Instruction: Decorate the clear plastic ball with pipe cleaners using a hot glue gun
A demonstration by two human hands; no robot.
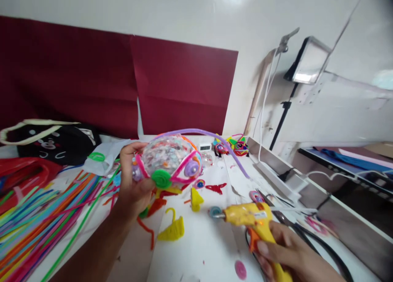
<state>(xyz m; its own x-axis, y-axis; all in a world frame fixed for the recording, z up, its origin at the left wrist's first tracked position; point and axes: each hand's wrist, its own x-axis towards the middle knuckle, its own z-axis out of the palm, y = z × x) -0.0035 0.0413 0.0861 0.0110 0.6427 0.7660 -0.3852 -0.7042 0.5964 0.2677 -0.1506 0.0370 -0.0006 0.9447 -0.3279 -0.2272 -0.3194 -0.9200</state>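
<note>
The hands are apart. At centre-left of the frame, the left hand (133,188) grips the craft piece (162,155) by its left side above the worktop (196,249), thumb by the green coil (161,178). At lower right, the right hand (284,247) wraps the handle of the glue gun (247,214). The craft piece looks light and softly fuzzy, its trims likely easy to bend; the side edge seems the safest hold. The gun looks stiff, best held by its handle, clear of the nozzle (220,216).

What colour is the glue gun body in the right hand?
The glue gun body is yellow; the head view shows it best.
</note>
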